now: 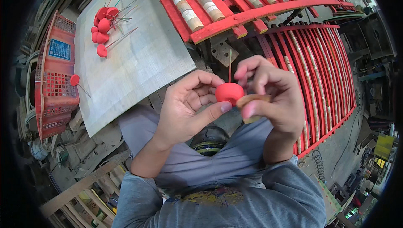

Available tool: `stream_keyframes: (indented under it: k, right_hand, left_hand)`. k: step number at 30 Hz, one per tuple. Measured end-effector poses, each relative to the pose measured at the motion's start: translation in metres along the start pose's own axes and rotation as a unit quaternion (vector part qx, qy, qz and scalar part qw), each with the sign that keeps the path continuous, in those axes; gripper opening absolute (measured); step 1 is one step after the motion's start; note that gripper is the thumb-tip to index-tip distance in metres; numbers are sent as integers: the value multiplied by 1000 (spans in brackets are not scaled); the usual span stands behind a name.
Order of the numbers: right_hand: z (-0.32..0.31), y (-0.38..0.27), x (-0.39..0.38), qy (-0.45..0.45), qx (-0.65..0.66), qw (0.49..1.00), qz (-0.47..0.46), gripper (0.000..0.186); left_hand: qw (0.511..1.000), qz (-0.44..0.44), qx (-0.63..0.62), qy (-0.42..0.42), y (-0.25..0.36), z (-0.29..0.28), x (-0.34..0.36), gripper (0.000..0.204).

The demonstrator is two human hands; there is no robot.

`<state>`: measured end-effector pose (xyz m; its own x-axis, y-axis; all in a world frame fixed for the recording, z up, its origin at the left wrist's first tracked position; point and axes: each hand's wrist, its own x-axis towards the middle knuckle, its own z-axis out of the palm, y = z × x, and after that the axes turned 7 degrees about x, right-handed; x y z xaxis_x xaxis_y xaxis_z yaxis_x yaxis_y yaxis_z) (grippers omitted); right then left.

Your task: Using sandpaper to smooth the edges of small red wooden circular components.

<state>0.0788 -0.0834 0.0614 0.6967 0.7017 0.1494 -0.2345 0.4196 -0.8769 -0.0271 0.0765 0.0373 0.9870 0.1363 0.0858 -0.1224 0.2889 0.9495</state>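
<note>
1. Two hands are seen from the head camera: the left hand [187, 104] pinches a red cap [229, 92] on a thin stick [230, 65]; the right hand [268, 91] grips a brown pad [252, 100] against it.
2. Rubbing the cap seems underway; next, steady turning is called for.
3. Finished red pieces [102, 28] lie on the board [138, 60], well apart.

Cluttered craft workshop: red slatted drying racks [319, 60], plywood board [138, 56], red plastic crate [56, 81], scattered scrap.
</note>
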Motion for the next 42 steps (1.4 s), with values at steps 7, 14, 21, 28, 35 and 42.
stream_keyframes:
  k: [7,14,21,28,35,42]
  right_hand:
    - [0,6,2,34,-14,999,37,31]
    - [-9,3,12,57,104,990,81,32]
    - [1,15,4,-4,-14,1000,26,26]
    - [-1,16,9,22,20,999,24,29]
    - [-20,10,18,22,120,989,85,27]
    - [-5,7,4,5,-5,1000,19,28]
  left_hand:
    - [1000,-27,5,-13,2,-3,-1,33]
    - [996,-73,-55,-18,4,-7,2,33]
    - [999,-34,-3,-5,5,-2,3,34]
    - [1000,-27,-2,-16,0,-3,3,31]
    - [994,-80,-68,-29,1,-4,4,31]
    - [996,-57,-72,-15,-2,-2,4,28]
